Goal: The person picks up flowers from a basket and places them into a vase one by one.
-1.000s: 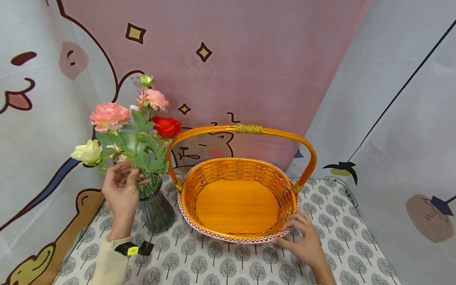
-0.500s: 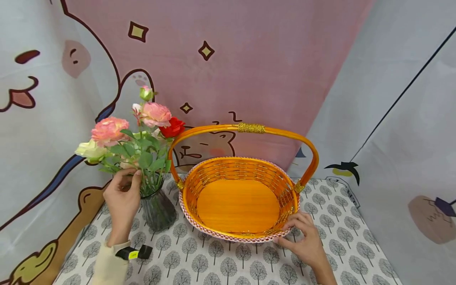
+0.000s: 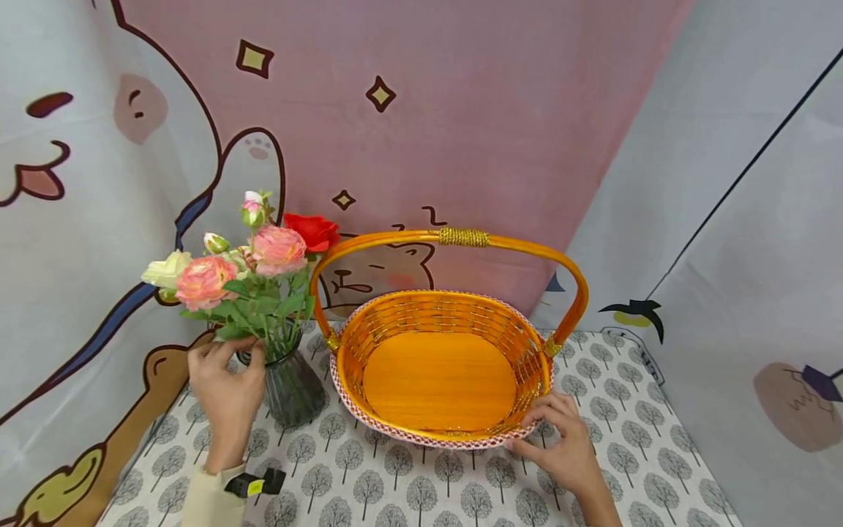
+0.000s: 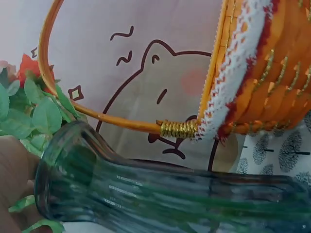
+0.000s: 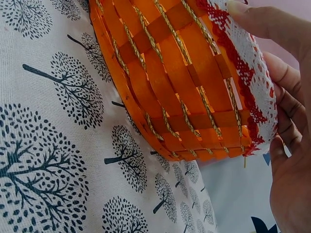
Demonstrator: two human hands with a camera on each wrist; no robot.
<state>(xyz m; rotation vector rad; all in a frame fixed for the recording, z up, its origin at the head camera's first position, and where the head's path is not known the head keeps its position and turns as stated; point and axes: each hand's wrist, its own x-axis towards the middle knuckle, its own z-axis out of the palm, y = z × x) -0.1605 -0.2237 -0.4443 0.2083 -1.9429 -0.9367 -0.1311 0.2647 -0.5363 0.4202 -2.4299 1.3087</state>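
In the head view a dark, ribbed glass vase stands left of the basket, holding pink, cream and red artificial flowers. My left hand is at the vase's mouth, thumb and fingers curled together at the flower stems beneath the leaves; the pinch itself is partly hidden. In the left wrist view the same hand lies against the glass rim. An orange woven basket with a tall handle and white-and-red lace trim sits at the centre. My right hand grips its front right rim, also visible in the right wrist view.
A tablecloth printed with grey trees covers the table. Behind stands a pink cartoon backdrop, with pale fabric on both sides. The basket's arched handle rises close to the red flower.
The pink flowers and buds have sunk lower in the vase. My left hand has moved down with them to the vase's mouth. My right hand stays on the basket rim.
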